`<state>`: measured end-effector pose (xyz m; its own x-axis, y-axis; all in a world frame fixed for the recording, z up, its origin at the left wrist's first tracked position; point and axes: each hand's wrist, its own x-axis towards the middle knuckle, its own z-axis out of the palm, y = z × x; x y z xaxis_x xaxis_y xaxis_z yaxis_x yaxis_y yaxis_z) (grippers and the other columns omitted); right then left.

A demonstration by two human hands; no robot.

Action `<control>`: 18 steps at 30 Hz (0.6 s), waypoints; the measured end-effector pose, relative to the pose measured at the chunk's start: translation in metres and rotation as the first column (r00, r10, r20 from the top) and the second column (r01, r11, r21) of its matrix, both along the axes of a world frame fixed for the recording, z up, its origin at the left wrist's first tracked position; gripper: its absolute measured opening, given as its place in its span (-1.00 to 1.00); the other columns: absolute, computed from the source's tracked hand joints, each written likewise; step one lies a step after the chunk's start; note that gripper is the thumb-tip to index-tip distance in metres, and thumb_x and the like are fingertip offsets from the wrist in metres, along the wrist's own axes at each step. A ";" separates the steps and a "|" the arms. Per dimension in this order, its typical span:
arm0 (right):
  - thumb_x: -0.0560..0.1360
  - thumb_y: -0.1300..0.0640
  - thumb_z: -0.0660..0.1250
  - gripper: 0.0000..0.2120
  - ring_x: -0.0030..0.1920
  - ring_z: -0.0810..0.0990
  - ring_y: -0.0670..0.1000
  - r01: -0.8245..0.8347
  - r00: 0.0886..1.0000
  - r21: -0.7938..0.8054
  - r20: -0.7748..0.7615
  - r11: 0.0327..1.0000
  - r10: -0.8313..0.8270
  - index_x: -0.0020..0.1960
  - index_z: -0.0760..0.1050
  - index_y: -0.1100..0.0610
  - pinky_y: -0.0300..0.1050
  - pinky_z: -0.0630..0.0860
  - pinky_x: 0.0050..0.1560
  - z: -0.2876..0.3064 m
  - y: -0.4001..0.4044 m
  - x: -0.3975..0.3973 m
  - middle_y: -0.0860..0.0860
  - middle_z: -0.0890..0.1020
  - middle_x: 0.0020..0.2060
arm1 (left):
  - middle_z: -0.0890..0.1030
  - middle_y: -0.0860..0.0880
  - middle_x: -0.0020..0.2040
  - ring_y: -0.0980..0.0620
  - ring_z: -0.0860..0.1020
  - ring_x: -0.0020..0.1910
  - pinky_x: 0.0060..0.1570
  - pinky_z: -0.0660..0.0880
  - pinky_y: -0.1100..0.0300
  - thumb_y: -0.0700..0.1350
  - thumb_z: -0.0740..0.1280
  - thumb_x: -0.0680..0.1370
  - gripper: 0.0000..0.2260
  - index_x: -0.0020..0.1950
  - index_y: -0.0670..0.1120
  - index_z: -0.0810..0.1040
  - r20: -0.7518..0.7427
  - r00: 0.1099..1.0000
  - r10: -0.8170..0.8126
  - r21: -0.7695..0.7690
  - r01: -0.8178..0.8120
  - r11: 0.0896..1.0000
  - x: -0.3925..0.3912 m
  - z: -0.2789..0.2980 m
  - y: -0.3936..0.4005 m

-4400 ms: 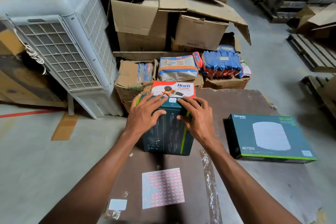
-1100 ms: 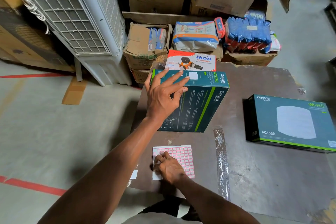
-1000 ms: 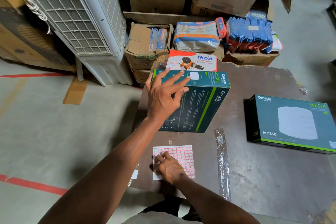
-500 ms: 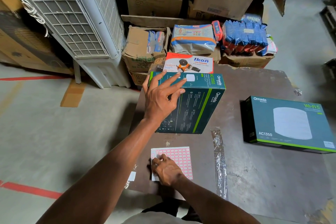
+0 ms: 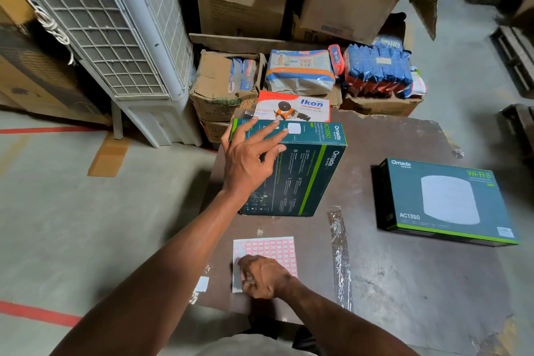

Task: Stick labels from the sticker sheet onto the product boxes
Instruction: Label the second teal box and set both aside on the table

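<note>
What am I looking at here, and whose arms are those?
No machine: a person wears a camera on the head, looking down at their own arms. The left hand rests with straight fingers on an upright teal Omada box, steadying it on a brown board. The right hand picks at a sticker sheet of pink-edged labels; whether its grip holds a label is hidden. A second Omada box lies flat to the right. Cartons and a white air cooler stand behind.
</note>
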<state>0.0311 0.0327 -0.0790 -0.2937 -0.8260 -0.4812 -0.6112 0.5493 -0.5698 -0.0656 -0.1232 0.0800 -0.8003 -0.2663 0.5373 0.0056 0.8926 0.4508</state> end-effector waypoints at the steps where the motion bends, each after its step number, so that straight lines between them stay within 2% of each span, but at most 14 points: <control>1: 0.45 -0.04 0.32 -0.61 0.17 0.58 0.19 0.063 0.997 -0.043 0.035 0.997 -0.062 0.22 0.50 0.10 0.06 0.55 0.22 0.004 0.003 -0.001 0.07 0.60 0.20 | 0.57 0.21 0.35 0.01 0.40 0.44 0.46 0.04 0.05 0.11 0.40 0.58 -0.71 0.31 0.23 0.60 0.002 1.000 -0.001 -0.003 0.001 1.000 0.001 0.000 0.000; 4: 0.46 0.03 0.36 -0.81 0.15 0.60 0.05 0.230 0.971 -0.188 0.109 0.955 -0.213 0.06 0.55 0.00 -0.01 0.54 0.21 0.024 0.007 -0.013 -0.06 0.62 0.16 | 0.57 0.21 0.35 0.01 0.40 0.44 0.47 0.03 0.06 0.11 0.39 0.58 -0.71 0.31 0.23 0.60 0.003 1.000 0.002 -0.010 -0.002 1.000 0.001 0.000 -0.001; 7: 0.49 0.05 0.34 -0.96 -0.05 0.60 -0.10 0.409 0.913 -0.340 0.142 0.847 -0.383 -0.08 0.51 0.00 0.05 0.58 0.03 0.067 0.013 -0.041 -0.13 0.63 -0.06 | 0.58 0.21 0.33 0.01 0.41 0.42 0.44 0.02 0.11 0.11 0.40 0.58 -0.71 0.30 0.23 0.60 -0.003 1.000 0.005 -0.003 -0.005 1.000 0.001 0.001 0.000; 11: 0.51 0.11 0.36 -0.94 -0.13 0.56 -0.06 0.475 0.839 -0.597 0.087 0.646 -0.537 -0.11 0.48 0.05 -0.04 0.60 -0.14 0.142 0.020 -0.083 -0.10 0.56 -0.07 | 0.60 0.20 0.31 0.01 0.43 0.40 0.40 0.06 0.12 0.10 0.42 0.56 -0.71 0.29 0.22 0.62 0.001 1.000 0.015 0.014 -0.015 1.000 -0.003 0.000 -0.001; 14: 0.51 0.18 0.44 -0.88 -0.25 0.57 0.00 0.512 0.750 -0.718 0.107 0.471 -0.653 -0.15 0.51 0.09 0.01 0.60 -0.22 0.185 0.025 -0.109 -0.08 0.60 -0.18 | 0.59 0.19 0.32 0.00 0.42 0.41 0.41 0.07 0.11 0.11 0.40 0.57 -0.71 0.29 0.22 0.62 0.016 1.000 0.015 0.022 -0.015 1.000 -0.004 0.000 -0.001; 18: 0.53 0.17 0.48 -0.88 -0.29 0.62 -0.03 0.549 0.692 -0.739 0.140 0.391 -0.708 -0.09 0.54 0.11 -0.04 0.63 -0.26 0.221 0.028 -0.133 -0.04 0.65 -0.25 | 0.59 0.19 0.33 0.00 0.42 0.42 0.41 0.04 0.13 0.15 0.34 0.58 -0.70 0.30 0.22 0.61 0.020 1.000 0.014 0.012 -0.014 1.000 -0.002 -0.001 -0.001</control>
<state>-0.1018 0.0605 0.1421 -0.8821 -0.3981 0.2518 -0.3883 0.3120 -0.8671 -0.0678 -0.1242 0.0792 -0.8068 -0.2839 0.5181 -0.0159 0.8871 0.4614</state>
